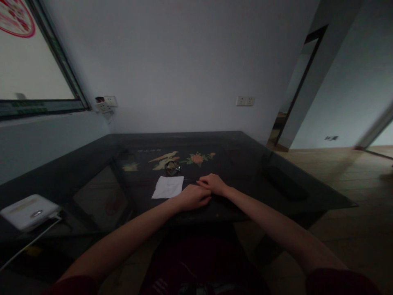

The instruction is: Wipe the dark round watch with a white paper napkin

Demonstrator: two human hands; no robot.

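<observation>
My left hand (194,197) rests on the dark glass table near its front edge, palm down, fingers loosely bent and slightly apart. Close against it lies my right hand (214,184), its fingers reaching left to the back of the left hand. I see nothing held in either one; the undersides of both are hidden. Just left of my left hand is a creased white sheet of paper (168,187), flat on the glass. Behind the paper stands a faceted glass ashtray (172,167).
The dark glass table (239,159) carries a printed bird-and-flower picture. A white box-like device (30,212) with a cable sits at the left. A dark oblong shape (285,183) shows at the right. Wall sockets (245,100) are beyond the back edge.
</observation>
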